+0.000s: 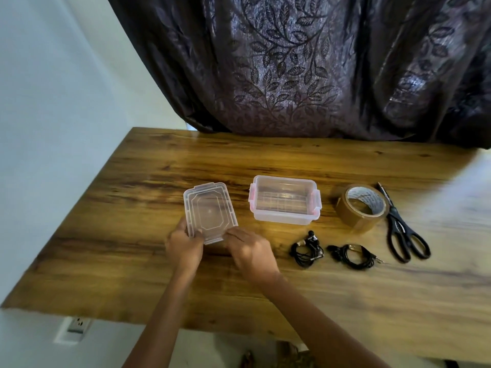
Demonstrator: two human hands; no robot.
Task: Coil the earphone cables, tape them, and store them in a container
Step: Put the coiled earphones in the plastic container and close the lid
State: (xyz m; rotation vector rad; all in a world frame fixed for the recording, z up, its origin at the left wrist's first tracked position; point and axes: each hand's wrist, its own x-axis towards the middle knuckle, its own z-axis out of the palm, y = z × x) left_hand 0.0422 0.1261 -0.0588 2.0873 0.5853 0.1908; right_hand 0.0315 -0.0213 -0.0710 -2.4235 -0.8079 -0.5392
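Note:
A clear plastic container [284,199] with pink clips stands open and empty at the middle of the wooden table [159,168]. Its clear lid [210,211] lies flat to the left. My left hand [183,247] grips the lid's near left corner and my right hand [249,251] holds its near right edge. Two coiled black earphones lie right of my hands: one bundle [307,249] and a second bundle [353,256] beside it. A roll of brown tape [361,207] and black scissors [403,232] lie further right.
A dark leaf-patterned curtain [292,62] hangs behind the table's far edge. A white wall [53,102] runs along the left, with a power socket [77,325] below the table's near left corner.

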